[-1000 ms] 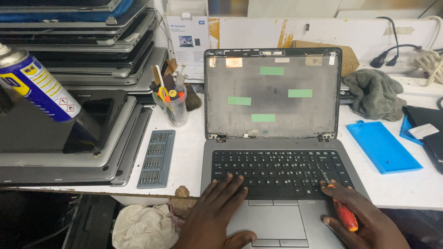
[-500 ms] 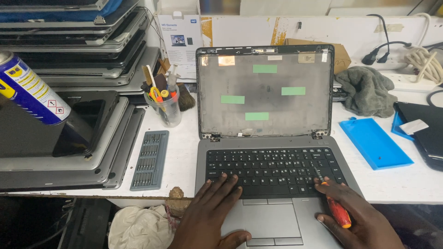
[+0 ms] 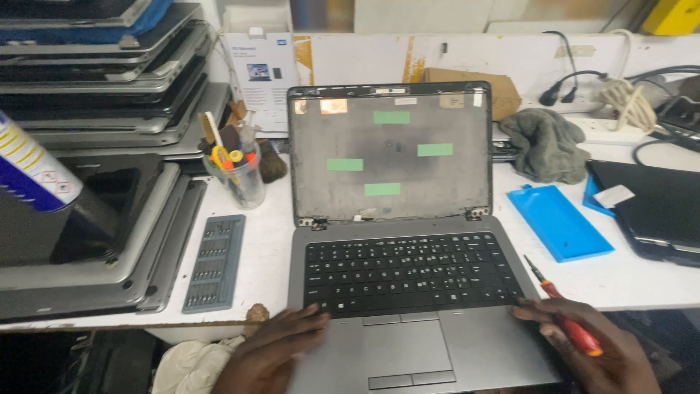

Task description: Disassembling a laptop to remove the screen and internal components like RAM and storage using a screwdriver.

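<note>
While the left hand (image 3: 273, 350) rests with its fingers spread flat on the palm rest, just left of the touchpad, the right hand (image 3: 594, 350) lies at the right front corner of the open laptop (image 3: 408, 292) with its fingers closed around a red screwdriver (image 3: 565, 317). The thin dark shaft of this tool points up and away, past the right edge of the keyboard.

The laptop stands on the white workbench (image 3: 270, 241), near its front edge and between the two hands. Its lid is upright, but the screen panel is missing: one sees only the bare grey back cover with four green strips of tape (image 3: 390, 117) on it. I judge that this lid is now thin and light, so it can bend or twist easily, and the two small hinges at its foot carry all of it. It is better not to lift the machine by the lid. The base looks stiff and rather heavy, with a smooth metal surface that may slip under dry fingers; the safest hold is on both side edges of the base, or under the front corners.

Left of the laptop lies a grey bit set (image 3: 214, 263) and a clear cup of tools (image 3: 237, 175); a blue tray (image 3: 558, 222) lies on the right.
</note>
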